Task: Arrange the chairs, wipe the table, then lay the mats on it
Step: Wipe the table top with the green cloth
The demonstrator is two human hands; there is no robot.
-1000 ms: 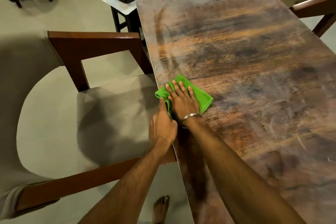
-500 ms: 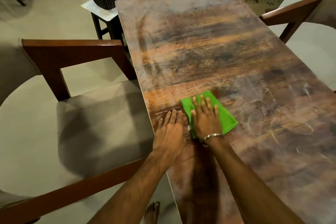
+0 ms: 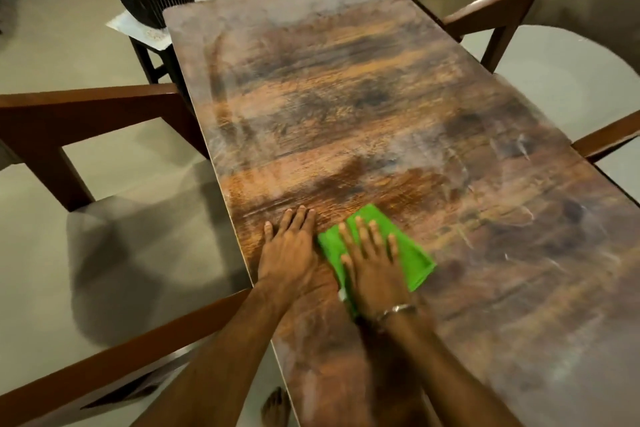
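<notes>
Right hand [image 3: 375,274] flat on green cloth [image 3: 414,262]

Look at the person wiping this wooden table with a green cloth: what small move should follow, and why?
Probably slide the green cloth rightward under the right hand. That hand lies flat on it near the table's left edge, the left hand rests beside it on bare wood, and whitish smears show to the right.
</notes>
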